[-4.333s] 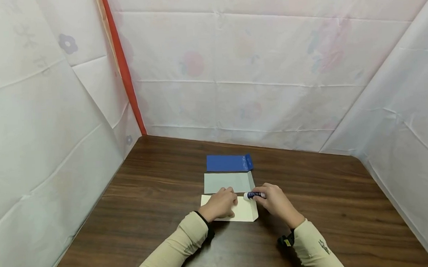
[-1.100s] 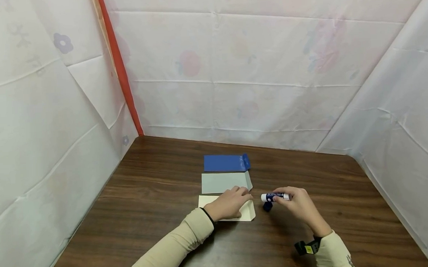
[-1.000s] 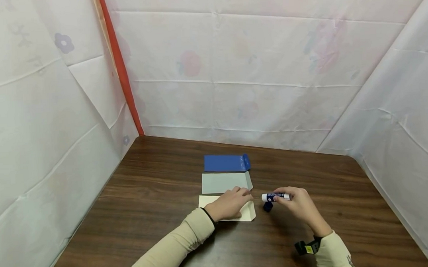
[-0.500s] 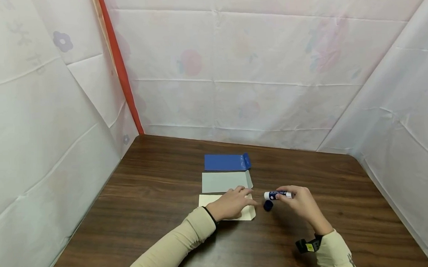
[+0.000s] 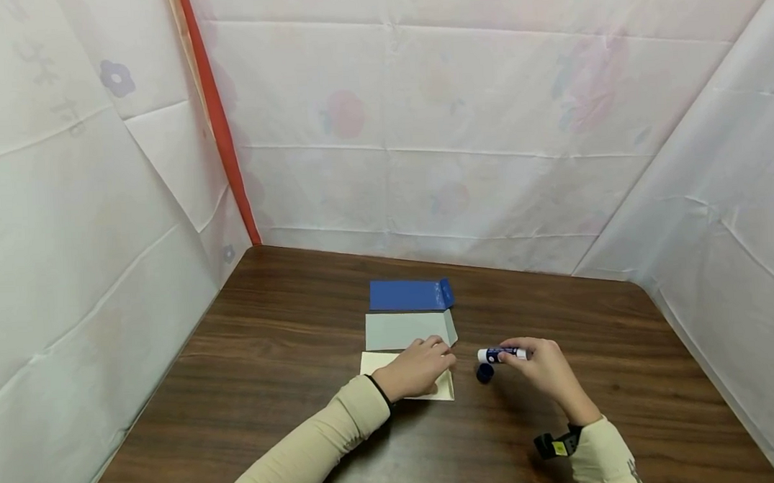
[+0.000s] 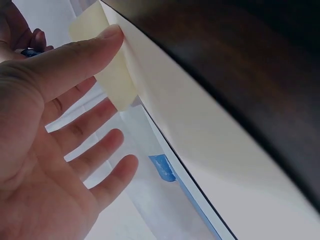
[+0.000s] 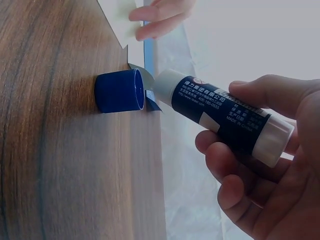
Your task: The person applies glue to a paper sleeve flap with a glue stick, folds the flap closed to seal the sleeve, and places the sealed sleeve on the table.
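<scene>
A cream envelope (image 5: 442, 390) lies nearest the person, under my left hand (image 5: 413, 370). In the left wrist view its end flap (image 6: 120, 85) stands raised from the fold; the thumb touches the paper at the crease, and extended fingers reach behind the flap. My right hand (image 5: 547, 370) holds an uncapped glue stick (image 5: 496, 355) between thumb and fingers, its white end pointing left. Just below that end, a dark blue cap (image 5: 485, 373) stands on the table, hollow side up. The right wrist view shows printed text on the glue stick's navy label (image 7: 220, 115).
Beyond the cream envelope lie a grey-green envelope (image 5: 404, 330) and a blue envelope (image 5: 404, 295), flaps to the right. Whitish marks show by the blue one's fold. The wooden table (image 5: 269, 362) meets white sheet walls (image 5: 489, 194) at the back and sides.
The right hand has drawn the glue stick back rightward from the cream envelope. The left hand has shifted right to that envelope's flap, which has folded upward in the last half second.
</scene>
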The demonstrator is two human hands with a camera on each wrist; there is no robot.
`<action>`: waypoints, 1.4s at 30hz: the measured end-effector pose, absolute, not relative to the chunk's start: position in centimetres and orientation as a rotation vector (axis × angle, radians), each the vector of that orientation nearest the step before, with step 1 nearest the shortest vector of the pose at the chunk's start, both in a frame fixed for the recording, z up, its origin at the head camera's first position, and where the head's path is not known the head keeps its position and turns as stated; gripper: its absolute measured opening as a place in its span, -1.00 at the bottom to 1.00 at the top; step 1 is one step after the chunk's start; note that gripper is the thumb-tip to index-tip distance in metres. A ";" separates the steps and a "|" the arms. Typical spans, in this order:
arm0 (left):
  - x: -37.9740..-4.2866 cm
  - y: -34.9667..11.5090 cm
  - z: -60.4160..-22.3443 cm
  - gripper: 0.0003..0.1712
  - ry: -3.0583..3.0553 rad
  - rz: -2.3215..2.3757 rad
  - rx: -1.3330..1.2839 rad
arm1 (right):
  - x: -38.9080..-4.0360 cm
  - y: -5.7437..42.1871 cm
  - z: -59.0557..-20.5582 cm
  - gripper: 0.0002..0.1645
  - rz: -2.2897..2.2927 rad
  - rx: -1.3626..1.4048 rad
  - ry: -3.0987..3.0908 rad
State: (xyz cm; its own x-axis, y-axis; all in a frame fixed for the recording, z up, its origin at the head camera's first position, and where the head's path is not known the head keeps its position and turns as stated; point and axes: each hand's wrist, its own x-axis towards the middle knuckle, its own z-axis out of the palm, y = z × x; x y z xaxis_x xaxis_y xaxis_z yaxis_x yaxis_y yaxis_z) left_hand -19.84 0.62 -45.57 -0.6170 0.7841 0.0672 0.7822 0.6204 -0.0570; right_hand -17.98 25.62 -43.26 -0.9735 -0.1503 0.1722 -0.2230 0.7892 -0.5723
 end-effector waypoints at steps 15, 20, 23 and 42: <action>-19.9 0.5 -45.9 -0.68 -2.695 0.114 -1.364 | -17.9 25.2 -43.1 -0.79 0.949 0.281 -2.858; -19.9 0.4 -46.0 -0.83 -2.663 0.101 -1.405 | -17.9 25.1 -43.1 -0.79 0.959 0.291 -2.863; -19.9 0.4 -46.0 -0.89 -2.650 0.080 -1.430 | -17.9 25.1 -43.0 -0.79 0.963 0.293 -2.866; -19.5 1.3 -46.0 -0.73 -2.653 0.079 -1.341 | -17.7 24.8 -42.5 -0.73 0.953 0.319 -2.883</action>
